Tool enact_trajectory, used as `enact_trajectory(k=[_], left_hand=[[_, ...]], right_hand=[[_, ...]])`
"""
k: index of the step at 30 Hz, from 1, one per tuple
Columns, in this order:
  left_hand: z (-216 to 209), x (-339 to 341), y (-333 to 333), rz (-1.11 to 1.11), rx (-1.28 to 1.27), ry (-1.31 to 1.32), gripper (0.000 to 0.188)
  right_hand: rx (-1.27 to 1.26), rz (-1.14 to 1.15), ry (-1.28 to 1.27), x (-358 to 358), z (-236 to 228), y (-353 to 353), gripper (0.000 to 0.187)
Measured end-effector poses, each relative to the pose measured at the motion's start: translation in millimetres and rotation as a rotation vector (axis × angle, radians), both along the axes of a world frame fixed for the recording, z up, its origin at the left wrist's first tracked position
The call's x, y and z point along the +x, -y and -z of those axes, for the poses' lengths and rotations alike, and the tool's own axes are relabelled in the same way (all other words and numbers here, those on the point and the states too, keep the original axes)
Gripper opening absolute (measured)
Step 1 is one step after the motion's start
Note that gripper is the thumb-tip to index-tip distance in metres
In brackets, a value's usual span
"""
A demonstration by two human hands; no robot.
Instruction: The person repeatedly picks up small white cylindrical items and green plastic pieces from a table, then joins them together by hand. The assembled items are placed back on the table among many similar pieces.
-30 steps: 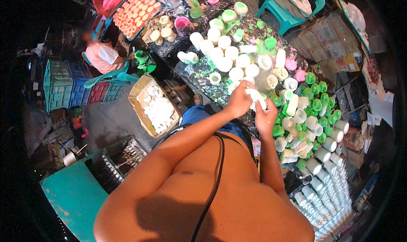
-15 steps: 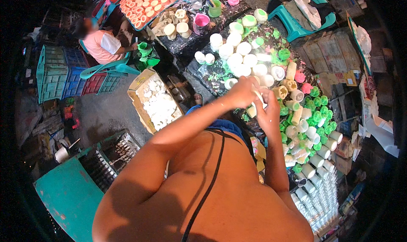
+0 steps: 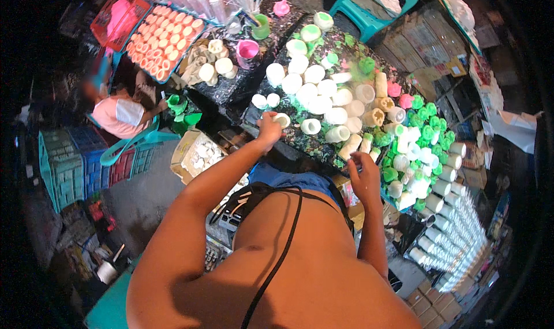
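Observation:
A small white hollow cylinder is pinched in the fingers of my left hand, at the near left edge of the dark work table. Two small white pieces stand just beyond it. To the right, my right hand is empty with its fingers apart, beside cream tubes lying at the table's near edge. A crowd of white cylinders, some hollow, covers the middle of the table. Bright green moulded pieces lie heaped to the right among more pale cylinders.
A pink cup and a green cup stand at the back. Orange-topped pieces fill a tray beyond. A seated person works at the left, near stacked crates. A cardboard box holds white scraps.
My hands, earlier together around a white piece, have parted. The left has moved left to the table edge, while the right is lower with its fingers loosened. The view has shifted too.

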State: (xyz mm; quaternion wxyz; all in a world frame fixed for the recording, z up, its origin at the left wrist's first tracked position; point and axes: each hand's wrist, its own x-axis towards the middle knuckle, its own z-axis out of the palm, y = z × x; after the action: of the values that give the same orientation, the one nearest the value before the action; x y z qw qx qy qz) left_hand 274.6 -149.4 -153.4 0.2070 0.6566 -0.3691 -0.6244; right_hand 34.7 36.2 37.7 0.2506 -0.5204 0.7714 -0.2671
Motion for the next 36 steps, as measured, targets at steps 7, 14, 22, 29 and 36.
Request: enact_trajectory(k=[7, 14, 22, 29, 36], left_hand=[[33, -53, 15, -0.19, -0.046, -0.091, 0.041], [29, -53, 22, -0.179, 0.17, -0.075, 0.043], [6, -63, 31, -0.143, 0.412, -0.198, 0.046], [9, -74, 35, -0.246, 0.483, -0.185, 0.032], [-4, -75, 45, -0.268, 0.507, -0.133, 0.044]], right_hand=[[0.218, 0.28, -0.046, 13, 2, -79, 0.017], [0.165, 0.445, -0.018, 38, 10, -123, 0.02], [0.16, 0.505, 0.044, 28, 30, -136, 0.021], [0.147, 0.364, 0.039, -35, 50, -125, 0.023], [0.182, 0.179, -0.024, -103, 86, -99, 0.029]])
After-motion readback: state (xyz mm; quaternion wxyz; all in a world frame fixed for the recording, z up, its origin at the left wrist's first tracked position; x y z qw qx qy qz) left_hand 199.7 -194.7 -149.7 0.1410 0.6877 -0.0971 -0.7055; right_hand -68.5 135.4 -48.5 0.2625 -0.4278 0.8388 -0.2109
